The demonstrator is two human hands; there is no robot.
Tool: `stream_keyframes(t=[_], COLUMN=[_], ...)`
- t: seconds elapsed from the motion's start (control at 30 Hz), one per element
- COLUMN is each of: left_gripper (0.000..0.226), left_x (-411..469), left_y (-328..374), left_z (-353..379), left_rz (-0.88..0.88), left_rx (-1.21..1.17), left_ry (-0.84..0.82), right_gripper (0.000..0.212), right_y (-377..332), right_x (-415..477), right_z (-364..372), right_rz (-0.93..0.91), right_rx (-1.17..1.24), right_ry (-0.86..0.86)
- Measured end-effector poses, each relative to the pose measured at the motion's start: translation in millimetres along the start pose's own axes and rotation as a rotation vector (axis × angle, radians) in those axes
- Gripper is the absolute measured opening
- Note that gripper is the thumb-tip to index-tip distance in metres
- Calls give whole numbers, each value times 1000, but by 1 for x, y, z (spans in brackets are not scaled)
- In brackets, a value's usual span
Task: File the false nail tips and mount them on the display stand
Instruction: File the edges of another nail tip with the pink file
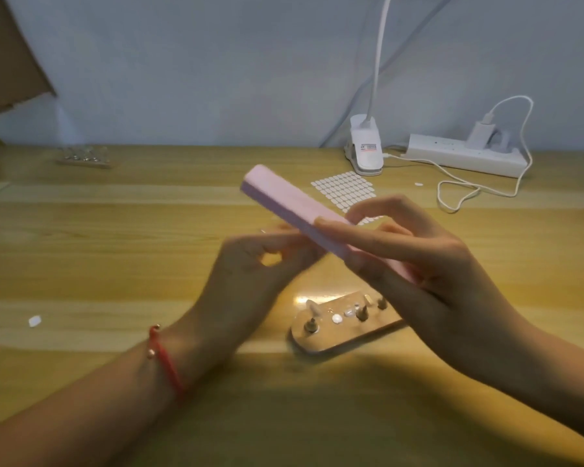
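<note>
Buffer block (284,200), pink and long, sits up in the right hand (415,261); thumb on top, fingers curled under its near end, a firm grip; the far end slants up and away to the left. Left hand (250,264) comes in underneath it, fingers curled, thumb and forefinger pinched together; a pale sliver pokes out at the fingertips, the nail tip (263,231) by the look of it, though it is blurred; it lies right against the underside of the block.

Below the hands, just nearer than the right wrist, lies the display stand (317,345), flat on the table (115,247); metal pegs (362,312) stand up from it; a couple of small white dots sit between them. Red cord bracelet (164,358) on the left wrist.

Beyond the right hand's fingertips, a sheet of white oval stickers (344,188), partly hidden by the block and fingers; further back a white lamp clamp (366,153), its neck rising out of frame; right of that a white power strip (466,156) with a charger plugged in and a white cable (466,193) looping over the wood. Far off beyond the left hand, a second stand (83,156), blurred; out to the left of the left forearm, a small white scrap (34,321) on the table.
</note>
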State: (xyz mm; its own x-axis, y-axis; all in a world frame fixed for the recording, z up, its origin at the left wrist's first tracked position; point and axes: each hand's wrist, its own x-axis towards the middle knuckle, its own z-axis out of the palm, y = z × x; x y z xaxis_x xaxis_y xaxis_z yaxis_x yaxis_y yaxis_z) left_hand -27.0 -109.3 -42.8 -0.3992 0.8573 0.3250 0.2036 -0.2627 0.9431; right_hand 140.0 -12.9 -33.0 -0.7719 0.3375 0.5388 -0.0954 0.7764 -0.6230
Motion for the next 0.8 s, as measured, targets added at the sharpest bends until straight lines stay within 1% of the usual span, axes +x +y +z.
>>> stream_keyframes(t=[0.03, 0.07, 0.13, 0.17, 0.2, 0.27, 0.3, 0.4, 0.43, 0.5, 0.53, 0.63, 0.67, 0.7, 0.77, 0.8], left_gripper=[20, 21, 17, 15, 15, 20, 22, 18, 17, 18, 18, 15, 13, 12, 10, 11], left_x=[-2, -2, 2, 3, 1, -4, -4, 1, 0, -4, -4, 3, 2, -1, -9, -10], left_y=[-1, -2, -2, -2, -2, -1, -2, 1, 0, 0, -2, -2, -3, -3, -4, -4], left_z=[2, 3, -1, -2, -2, 3, 2, -3, -2, 3, 3, -6, -5, -3, 6, 7], left_rz=[10, 12, -11, -16, -9, 12, 14, -5, 4, 29, 28, 0, 12, 47, 171, 208], left_rx=[64, 61, -82, -112, -93, 22, 36, -84, -53, 78, 90, -84, -55, 47, 231, 245], left_ry=[-39, -40, 40, 65, 45, -47, -47, 54, 43, -42, -51, 80, 95, 62, -70, -101], right_gripper=[34, 35, 36, 37, 37, 36, 34, 35, 36, 37, 37, 37, 37, 36, 34, 36], right_y=[-1, 0, 1, 1, 0, 0, 0, 1, 0, -1, -1, 0, -1, -2, -3, -4], right_x=[0, -1, -2, -2, -2, 0, 0, -1, -1, 1, 1, -2, -2, -1, 4, 7], right_z=[1, 0, -3, -2, -1, 2, 2, 0, 1, 3, 3, 0, 1, 3, 4, 2], right_rz=[-7, -5, 13, 19, 18, -2, -7, 21, 20, -3, -10, 32, 49, 57, 75, 118], right_rx=[-2, -14, -45, -44, -27, -15, -24, -42, -30, -15, -19, -34, -11, 23, 104, 168], right_ry=[-10, -12, 4, 13, 18, 7, 3, 23, 27, 15, 7, 35, 39, 33, 18, 34])
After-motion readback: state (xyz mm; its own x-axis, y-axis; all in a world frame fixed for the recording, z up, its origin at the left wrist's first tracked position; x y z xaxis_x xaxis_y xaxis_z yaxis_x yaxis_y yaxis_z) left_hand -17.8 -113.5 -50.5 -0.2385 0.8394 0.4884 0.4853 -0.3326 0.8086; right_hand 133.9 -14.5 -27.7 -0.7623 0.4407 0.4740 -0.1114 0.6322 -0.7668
